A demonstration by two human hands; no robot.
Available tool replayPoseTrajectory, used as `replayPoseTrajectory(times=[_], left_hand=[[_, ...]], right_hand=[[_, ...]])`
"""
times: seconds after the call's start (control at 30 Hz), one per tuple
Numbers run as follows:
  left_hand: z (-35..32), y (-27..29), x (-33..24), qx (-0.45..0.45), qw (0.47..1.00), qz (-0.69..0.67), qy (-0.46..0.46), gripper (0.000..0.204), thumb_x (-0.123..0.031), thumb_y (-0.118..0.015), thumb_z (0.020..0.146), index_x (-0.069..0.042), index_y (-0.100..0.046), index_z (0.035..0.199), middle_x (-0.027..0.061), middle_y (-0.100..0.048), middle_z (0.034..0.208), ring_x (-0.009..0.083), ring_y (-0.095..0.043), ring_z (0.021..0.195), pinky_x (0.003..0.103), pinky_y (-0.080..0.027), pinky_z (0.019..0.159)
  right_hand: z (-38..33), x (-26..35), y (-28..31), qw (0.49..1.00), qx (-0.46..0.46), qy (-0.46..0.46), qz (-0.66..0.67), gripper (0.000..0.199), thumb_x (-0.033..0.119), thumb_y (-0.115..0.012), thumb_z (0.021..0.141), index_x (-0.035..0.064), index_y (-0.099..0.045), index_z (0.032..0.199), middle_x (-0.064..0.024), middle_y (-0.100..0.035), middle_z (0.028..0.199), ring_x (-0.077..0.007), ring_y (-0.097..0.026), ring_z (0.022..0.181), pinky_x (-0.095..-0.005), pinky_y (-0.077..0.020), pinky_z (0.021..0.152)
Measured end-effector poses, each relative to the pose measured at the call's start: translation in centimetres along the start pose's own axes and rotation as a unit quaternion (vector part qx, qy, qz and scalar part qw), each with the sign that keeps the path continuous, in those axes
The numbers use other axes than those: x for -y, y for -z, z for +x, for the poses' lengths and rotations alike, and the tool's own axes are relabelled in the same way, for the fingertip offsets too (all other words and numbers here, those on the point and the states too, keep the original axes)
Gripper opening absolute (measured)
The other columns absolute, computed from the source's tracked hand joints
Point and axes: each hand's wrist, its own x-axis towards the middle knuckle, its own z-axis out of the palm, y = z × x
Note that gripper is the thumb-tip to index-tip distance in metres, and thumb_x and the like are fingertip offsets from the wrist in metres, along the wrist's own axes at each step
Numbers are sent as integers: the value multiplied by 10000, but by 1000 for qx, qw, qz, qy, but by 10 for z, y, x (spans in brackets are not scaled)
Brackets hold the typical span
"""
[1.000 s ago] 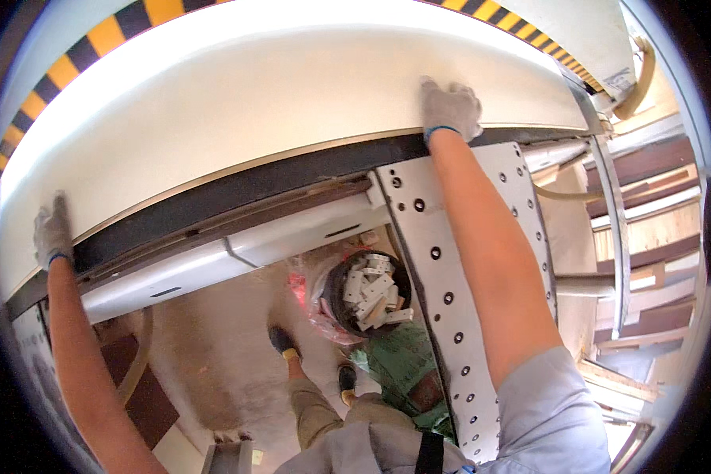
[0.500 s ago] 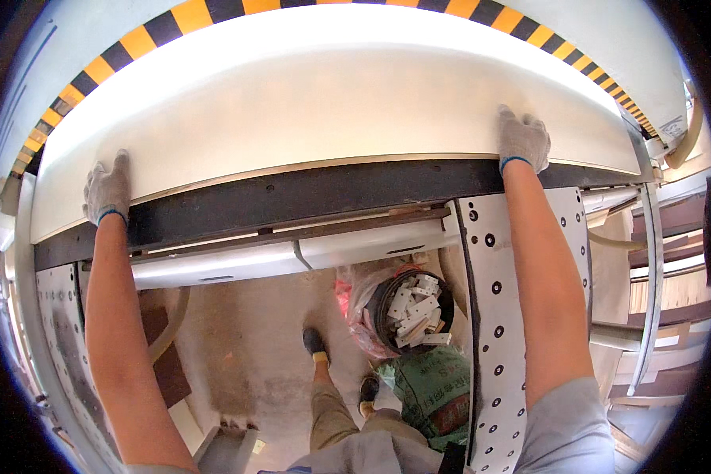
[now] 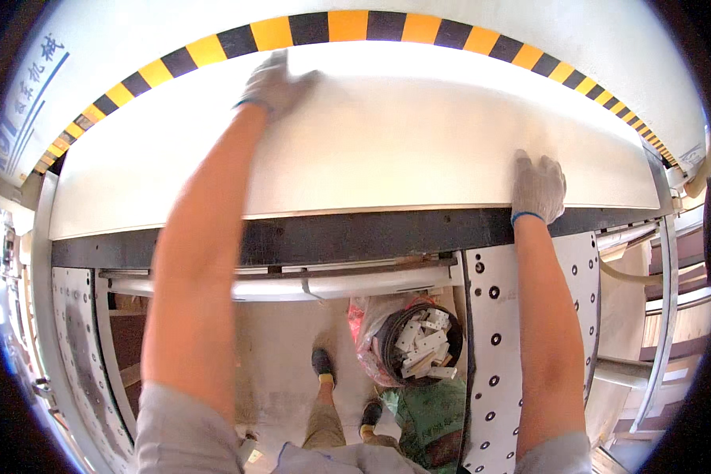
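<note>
A wide, pale board (image 3: 419,142) lies flat on the machine's dark bed (image 3: 371,241), its near edge running along the bed's front. My left hand (image 3: 275,85), in a grey knit glove with a blue cuff, reaches over the board to its far side, close to the striped bar. Its thumb stands apart from the fingers, slightly smeared by motion, and it holds nothing. At the near edge on the right, my gloved right hand (image 3: 539,188) rests on the board's top with fingers stretched forward and somewhat spread.
A black and yellow striped bar (image 3: 347,27) on the pale machine arches beyond the board. Below the bed are a white roller-like bar (image 3: 347,282), a perforated plate (image 3: 494,379), a black bucket (image 3: 385,336) of white offcuts and a green sack (image 3: 426,411). Stacked boards (image 3: 679,316) stand right.
My left hand has left the near left edge and moved right and far across the board. My right hand stays at the near edge, while the whole view has shifted.
</note>
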Motion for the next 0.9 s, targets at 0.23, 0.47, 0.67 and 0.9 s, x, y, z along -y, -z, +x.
replayPoseTrajectory(times=[0.23, 0.47, 0.67, 0.9], left_hand=[[-90, -38, -205, 287, 817, -198, -459, 443, -437, -608, 1026, -54, -707, 1228, 197, -712, 1210, 326, -681, 1134, 448, -527, 1040], [-204, 91, -47, 111, 927, -259, -248, 396, -252, -816, 894, -68, -700, 1225, 153, -634, 1360, 325, -616, 1242, 470, -505, 1086], [-214, 88, 217, -86, 968, 232, 25, 592, -494, -619, 1035, -48, -624, 1424, 189, -565, 1538, 363, -519, 1437, 497, -414, 1205], [-211, 108, 182, -88, 972, 162, 146, 809, -688, -490, 1023, -32, -580, 1488, 173, -540, 1570, 331, -470, 1478, 474, -296, 1259]], right_hand=[[7, -12, -4, 1000, -5, 13, 2, 610, 522, -694, 930, 144, -676, 1409, -56, -512, 1615, -218, -374, 1552, -618, -208, 1278], [-1, -3, 1, 1000, 0, 20, -13, 575, 495, -666, 953, 168, -668, 1425, -55, -521, 1605, -228, -392, 1536, -644, -216, 1263], [42, -34, -48, 952, -32, 205, -227, 568, 506, -620, 979, 176, -647, 1440, -97, -566, 1550, -250, -475, 1470, -560, -334, 1216], [41, -31, -35, 995, 5, 99, 21, 734, 571, -623, 970, 68, -594, 1504, -168, -628, 1499, -329, -620, 1350, -424, -405, 1198]])
